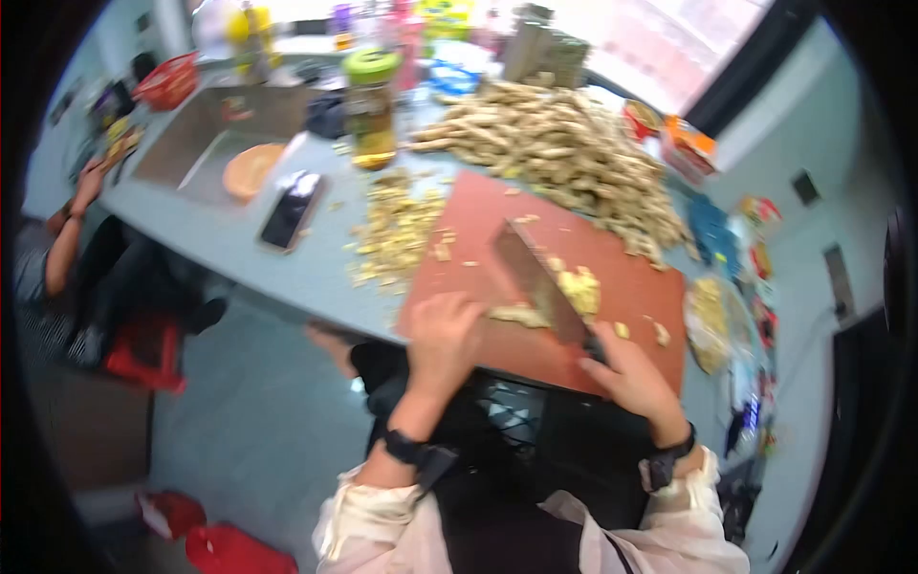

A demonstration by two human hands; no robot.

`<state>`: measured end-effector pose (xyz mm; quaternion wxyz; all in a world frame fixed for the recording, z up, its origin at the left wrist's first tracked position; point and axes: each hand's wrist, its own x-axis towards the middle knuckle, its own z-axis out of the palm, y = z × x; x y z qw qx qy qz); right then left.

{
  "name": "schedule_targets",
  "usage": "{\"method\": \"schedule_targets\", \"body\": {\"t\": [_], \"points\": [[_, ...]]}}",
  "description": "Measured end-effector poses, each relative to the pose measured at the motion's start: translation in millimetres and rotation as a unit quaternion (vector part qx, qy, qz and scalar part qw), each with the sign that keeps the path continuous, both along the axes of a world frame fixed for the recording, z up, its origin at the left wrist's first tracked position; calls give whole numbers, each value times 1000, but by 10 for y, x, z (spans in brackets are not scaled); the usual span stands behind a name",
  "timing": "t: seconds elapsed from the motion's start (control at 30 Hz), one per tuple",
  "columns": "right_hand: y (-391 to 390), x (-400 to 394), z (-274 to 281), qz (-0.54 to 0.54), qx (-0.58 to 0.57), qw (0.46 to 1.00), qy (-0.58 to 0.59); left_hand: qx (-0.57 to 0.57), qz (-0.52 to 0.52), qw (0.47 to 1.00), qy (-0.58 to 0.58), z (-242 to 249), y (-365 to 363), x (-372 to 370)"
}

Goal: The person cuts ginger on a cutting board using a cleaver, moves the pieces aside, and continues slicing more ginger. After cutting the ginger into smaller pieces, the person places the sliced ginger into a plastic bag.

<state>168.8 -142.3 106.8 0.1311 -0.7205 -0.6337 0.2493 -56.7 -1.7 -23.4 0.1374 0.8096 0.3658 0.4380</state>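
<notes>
My right hand [628,375] is closed round the dark handle of a cleaver [540,282]. Its broad blade slants up and left across a reddish-brown cutting board [469,215]. Left of the blade, my left hand [445,335] has its fingers curled at the near end of a piece of ginger root [518,315], whose other end meets the blade. Motion smears the fingertips. Just right of the blade lies a small heap of cut pale-yellow ginger [580,290], with scattered bits around it on the board.
Whole ginger roots [564,143] are piled behind the board. Chopped pieces [397,230] spread along its left side. Farther left are a phone [291,211], a green-lidded jar [371,110] and a sink [163,158]. A bag [708,325] lies right. Another person's hand [91,180] shows far left.
</notes>
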Motion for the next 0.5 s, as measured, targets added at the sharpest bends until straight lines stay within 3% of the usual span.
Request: {"method": "schedule_targets", "body": {"t": [0.17, 0.2, 0.3, 0.43, 0.5], "points": [[130, -2, -291, -53, 14, 998, 6, -3, 2, 1000, -16, -85, -3, -8], [166, 28, -378, -48, 43, 996, 64, -20, -6, 1000, -5, -104, -7, -5], [240, -12, -339, -111, -28, 989, 90, -23, -19, 999, -41, -60, -32, -17], [236, -68, -291, -106, -24, 992, 66, -31, -25, 999, -27, -39, -28, -21], [190, -54, -393, -77, 51, 989, 116, -16, -13, 1000, -15, -36, -19, -41]]}}
